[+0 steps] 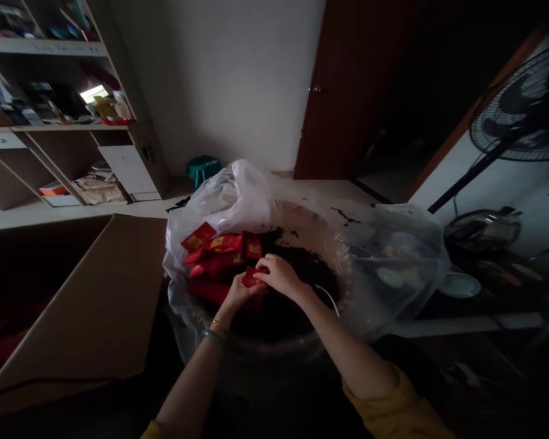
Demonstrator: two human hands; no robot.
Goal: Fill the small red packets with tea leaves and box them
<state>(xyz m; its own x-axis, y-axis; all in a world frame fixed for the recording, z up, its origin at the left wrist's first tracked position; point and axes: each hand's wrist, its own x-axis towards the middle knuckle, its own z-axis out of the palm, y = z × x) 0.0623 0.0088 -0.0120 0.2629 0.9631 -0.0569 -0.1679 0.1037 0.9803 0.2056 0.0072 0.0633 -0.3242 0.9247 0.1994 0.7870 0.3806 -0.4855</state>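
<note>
Between my two hands is a small red packet. My left hand grips it from below and the left, while the fingers of my right hand pinch its upper right edge. Both hands are over a wide round tub lined with clear plastic. Dark loose material that looks like tea leaves fills much of the tub. A heap of red packets with yellow labels lies on its left side. A thin white curved handle or cord sticks up by my right forearm.
An open cardboard box with red things inside stands on the left. The plastic sheet spreads right, near a bowl and a glass kettle. A standing fan is at the right. Shelves stand back left.
</note>
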